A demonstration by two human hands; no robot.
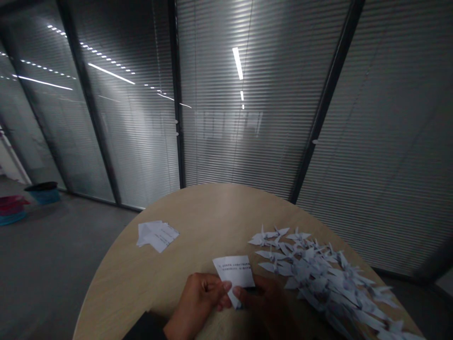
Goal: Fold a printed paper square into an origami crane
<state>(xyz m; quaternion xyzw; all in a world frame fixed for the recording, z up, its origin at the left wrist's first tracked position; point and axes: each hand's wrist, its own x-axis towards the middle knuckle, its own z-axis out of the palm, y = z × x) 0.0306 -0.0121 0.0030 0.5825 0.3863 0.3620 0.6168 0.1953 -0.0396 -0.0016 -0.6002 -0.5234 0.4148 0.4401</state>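
Hold the printed paper sheet [235,269] lightly taut between your hands and line up its edges before pressing any crease, since thin paper would likely skew. Your left hand [200,293], fingers curled, pinches its near left edge, and your right hand [268,296] clamps its near right side, thumb on top. Folded paper cranes [319,275] lie right of your right hand; paper slips [159,235] lie ahead-left of your left.

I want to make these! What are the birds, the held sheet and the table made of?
Held sheet: seems matt paper, thin and white with print.
Birds: likely matt paper too, sharply folded.
Table: perhaps smooth wood or laminate, pale brown.
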